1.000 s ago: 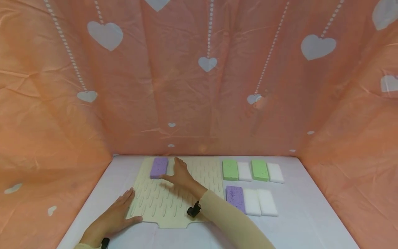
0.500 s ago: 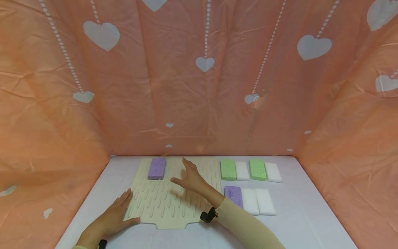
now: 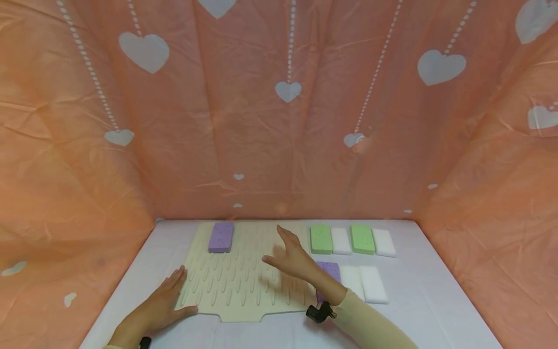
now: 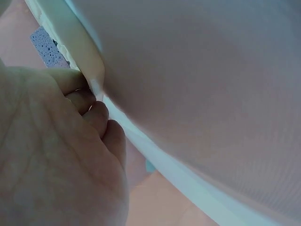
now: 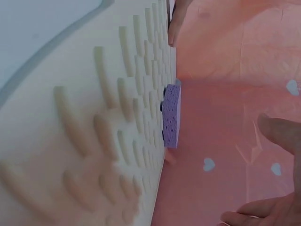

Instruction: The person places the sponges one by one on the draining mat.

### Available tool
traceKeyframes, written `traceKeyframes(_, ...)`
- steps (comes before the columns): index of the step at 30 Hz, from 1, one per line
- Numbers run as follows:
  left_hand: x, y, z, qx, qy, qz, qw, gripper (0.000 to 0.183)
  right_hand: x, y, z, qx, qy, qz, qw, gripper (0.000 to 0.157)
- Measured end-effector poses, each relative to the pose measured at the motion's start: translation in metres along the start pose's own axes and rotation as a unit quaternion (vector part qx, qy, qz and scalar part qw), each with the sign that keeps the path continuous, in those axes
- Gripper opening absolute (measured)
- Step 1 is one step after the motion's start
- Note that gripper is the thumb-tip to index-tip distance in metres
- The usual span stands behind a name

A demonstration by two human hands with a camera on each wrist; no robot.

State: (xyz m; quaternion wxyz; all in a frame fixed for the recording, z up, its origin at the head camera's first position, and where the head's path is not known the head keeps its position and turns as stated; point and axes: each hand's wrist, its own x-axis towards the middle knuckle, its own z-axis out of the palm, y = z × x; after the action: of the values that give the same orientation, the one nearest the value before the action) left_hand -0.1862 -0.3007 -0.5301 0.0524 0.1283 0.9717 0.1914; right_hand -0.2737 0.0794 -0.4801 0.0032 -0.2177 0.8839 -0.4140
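A cream ribbed mat [image 3: 235, 291] lies on the white table. On its far left part rests a purple sponge [image 3: 221, 237], also visible in the right wrist view as a porous purple block [image 5: 171, 115]. My left hand [image 3: 161, 300] rests at the mat's left edge, with the thumb spread by its front left corner. Over the right part of the mat hovers my right hand [image 3: 294, 259], thumb and fingers apart, holding nothing. A second purple sponge [image 3: 330, 270] on the table is partly hidden by the right forearm.
Right of the mat, the back row has two green sponges [image 3: 321, 239] and two white sponges [image 3: 341, 241]. Two more white sponges [image 3: 373, 284] lie in the front row. An orange heart-print curtain [image 3: 279, 145] encloses the back and sides.
My right hand has moved rightward, away from the purple sponge on the mat, which stays in its place. The left hand keeps its position at the mat's edge.
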Motion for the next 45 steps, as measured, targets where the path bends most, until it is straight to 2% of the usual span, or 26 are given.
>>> traceKeyframes(9,0.002,0.0,-0.001,-0.002,-0.002,-0.009,1.0,0.121,-0.022,0.008,-0.022,0.005,0.026,0.004,1.0,0.101)
traceKeyframes(18,0.002,0.003,-0.001,-0.001,0.008,0.006,1.0,0.119,-0.053,0.027,-0.042,0.007,0.033,0.027,0.999,0.1)
traceKeyframes(22,0.002,0.003,0.0,0.004,0.014,0.011,0.9998,0.119,-0.068,0.037,-0.049,-0.013,0.031,0.033,0.999,0.102)
traceKeyframes(31,0.001,0.002,0.003,0.005,0.003,0.005,1.0,0.12,-0.097,0.058,-0.064,-0.056,0.032,0.061,0.996,0.104)
traceKeyframes(36,-0.001,0.0,0.002,0.006,0.004,0.001,1.0,0.121,-0.11,0.072,-0.074,-0.067,0.032,0.06,0.995,0.103)
traceKeyframes(45,0.0,-0.001,0.003,-0.011,0.007,0.0,0.9999,0.12,-0.133,0.1,-0.094,-0.087,0.06,0.049,0.993,0.101)
